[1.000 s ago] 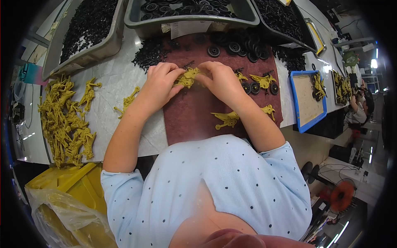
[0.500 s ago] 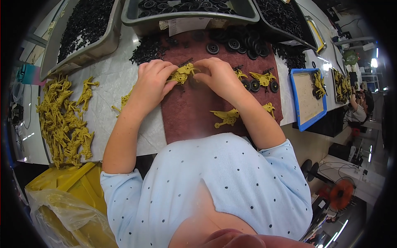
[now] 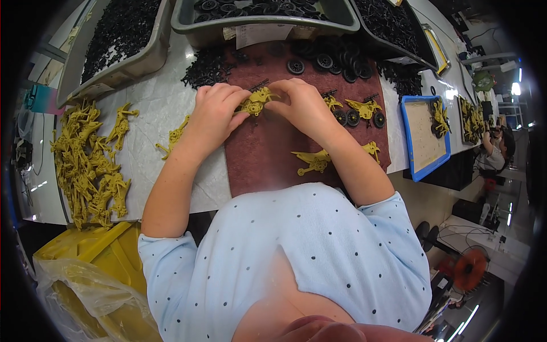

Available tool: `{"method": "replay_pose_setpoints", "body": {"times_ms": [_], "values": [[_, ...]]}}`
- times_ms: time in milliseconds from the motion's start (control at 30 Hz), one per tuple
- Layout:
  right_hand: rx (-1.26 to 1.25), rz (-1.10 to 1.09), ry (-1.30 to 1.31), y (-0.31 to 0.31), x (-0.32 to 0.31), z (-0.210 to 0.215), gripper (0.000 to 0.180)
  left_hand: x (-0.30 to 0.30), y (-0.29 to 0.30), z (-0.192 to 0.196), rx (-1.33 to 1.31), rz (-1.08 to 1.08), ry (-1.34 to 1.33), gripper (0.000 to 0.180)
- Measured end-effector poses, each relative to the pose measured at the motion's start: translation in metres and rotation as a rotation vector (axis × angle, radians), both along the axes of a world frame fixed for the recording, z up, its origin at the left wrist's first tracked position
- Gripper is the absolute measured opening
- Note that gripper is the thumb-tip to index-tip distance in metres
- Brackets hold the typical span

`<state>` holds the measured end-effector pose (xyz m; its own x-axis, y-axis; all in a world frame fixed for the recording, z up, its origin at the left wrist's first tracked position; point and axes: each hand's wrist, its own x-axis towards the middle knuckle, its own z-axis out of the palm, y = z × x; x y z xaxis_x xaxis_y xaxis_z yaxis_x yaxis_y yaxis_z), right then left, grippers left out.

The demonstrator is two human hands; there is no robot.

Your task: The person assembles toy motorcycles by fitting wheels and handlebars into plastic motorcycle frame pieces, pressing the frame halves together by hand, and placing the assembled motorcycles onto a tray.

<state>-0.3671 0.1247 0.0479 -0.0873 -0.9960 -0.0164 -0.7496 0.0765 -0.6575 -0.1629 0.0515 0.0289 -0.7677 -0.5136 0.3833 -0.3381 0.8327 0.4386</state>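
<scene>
Head view shows my left hand [image 3: 213,111] and right hand [image 3: 302,105] both pinching the small yellow plastic toy body [image 3: 254,102] between them over the maroon felt mat [image 3: 268,154], its long axis running left-right.

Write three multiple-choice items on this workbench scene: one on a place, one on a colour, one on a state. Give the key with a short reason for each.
1. Where does the big heap of loose yellow parts lie?
A. at the person's left on the white table
B. inside the blue tray
C. in the grey bin

2. What colour is the mat under the hands?
A. green
B. dark red-brown
C. white

3. How is the yellow toy piece at the middle held?
A. lying untouched
B. in the left hand alone
C. between both hands

Key: 1 A, the heap covers the table's left side. 2 B, the mat shows dark red-brown around the wrists. 3 C, left hand and right hand both grip it.
</scene>
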Motion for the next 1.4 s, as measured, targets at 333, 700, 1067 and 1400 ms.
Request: {"method": "replay_pose_setpoints", "body": {"times_ms": [333,700,1067,1400], "values": [[-0.033,-0.036,-0.015,-0.005,0.004,-0.002,0.032,0.002,0.001,0.002,-0.028,0.033,0.023,0.04],[-0.099,-0.02,0.09,-0.003,0.011,-0.011,0.035,0.004,0.002,0.0,-0.038,0.049,-0.041,0.039],[-0.089,-0.057,0.018,-0.003,0.017,-0.014,0.039,0.003,0.002,0.001,-0.018,0.037,-0.045,0.042],[-0.065,-0.05,0.137,-0.013,0.026,-0.013,0.053,0.0,0.01,0.001,-0.007,0.103,-0.058,0.046]]}}
